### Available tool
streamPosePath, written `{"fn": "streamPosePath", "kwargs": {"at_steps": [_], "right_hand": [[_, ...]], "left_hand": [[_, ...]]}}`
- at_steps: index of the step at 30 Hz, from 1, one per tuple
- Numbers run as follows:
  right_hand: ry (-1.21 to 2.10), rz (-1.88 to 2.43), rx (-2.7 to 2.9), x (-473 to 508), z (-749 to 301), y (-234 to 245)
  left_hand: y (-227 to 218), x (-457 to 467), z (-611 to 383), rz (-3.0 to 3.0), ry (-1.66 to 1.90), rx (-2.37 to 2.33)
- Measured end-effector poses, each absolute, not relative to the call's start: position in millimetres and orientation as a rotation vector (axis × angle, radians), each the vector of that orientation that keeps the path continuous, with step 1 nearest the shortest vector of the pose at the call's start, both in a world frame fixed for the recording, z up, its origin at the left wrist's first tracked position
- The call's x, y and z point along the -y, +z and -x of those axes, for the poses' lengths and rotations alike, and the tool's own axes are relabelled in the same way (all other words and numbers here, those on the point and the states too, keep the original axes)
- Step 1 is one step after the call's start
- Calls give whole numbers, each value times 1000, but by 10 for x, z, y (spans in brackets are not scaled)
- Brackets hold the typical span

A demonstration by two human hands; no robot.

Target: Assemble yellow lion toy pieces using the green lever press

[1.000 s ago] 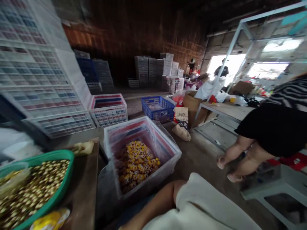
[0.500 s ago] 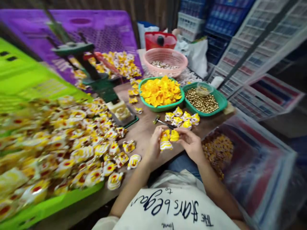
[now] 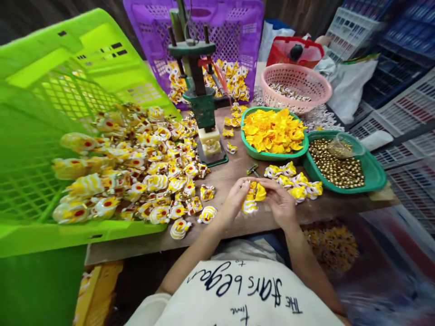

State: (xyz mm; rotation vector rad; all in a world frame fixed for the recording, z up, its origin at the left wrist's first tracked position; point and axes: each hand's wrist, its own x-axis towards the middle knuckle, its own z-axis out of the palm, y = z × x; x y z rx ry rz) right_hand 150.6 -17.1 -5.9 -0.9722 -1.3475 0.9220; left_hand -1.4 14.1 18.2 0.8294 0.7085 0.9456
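My left hand [image 3: 233, 199] and my right hand [image 3: 280, 204] meet over the front of the wooden table [image 3: 224, 179], both pinched on one small yellow and white toy piece [image 3: 252, 199]. Just behind my right hand lies a short row of similar yellow pieces [image 3: 294, 179]. A big heap of the same red-spotted pieces [image 3: 142, 167] spills from the tipped green crate [image 3: 41, 149] at my left. A small dark metal tool [image 3: 252, 170] lies on the table beyond my hands.
A green hand press [image 3: 203, 99] stands mid-table before a purple crate [image 3: 220, 31]. A green basin of yellow petals [image 3: 273, 131], a green tray of brass bells [image 3: 340, 165] and a pink basket [image 3: 295, 86] stand right. Stacked crates [image 3: 401, 90] line the right side.
One second ago the view faced the room, with a person walking past; it has swung back to the table. Since half a second ago both hands keep holding the yellow piece.
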Motion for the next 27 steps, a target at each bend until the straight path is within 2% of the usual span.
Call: {"fn": "streamPosePath", "kwargs": {"at_steps": [8,13,18,27], "right_hand": [[917,989,1514,88,-1640,-61],[733,1032,1318,136,-1667,-226],[680,1057,1383,200,-1700,-254],[450,1028,1430,231,-1784,-295]], "left_hand": [[146,-179,-80,-958,960,-773],[257,-84,-100,-1179,980,-845],[371,-47,-120,-1414,967,-893],[314,-89,-160,-1451,850,-840]]}}
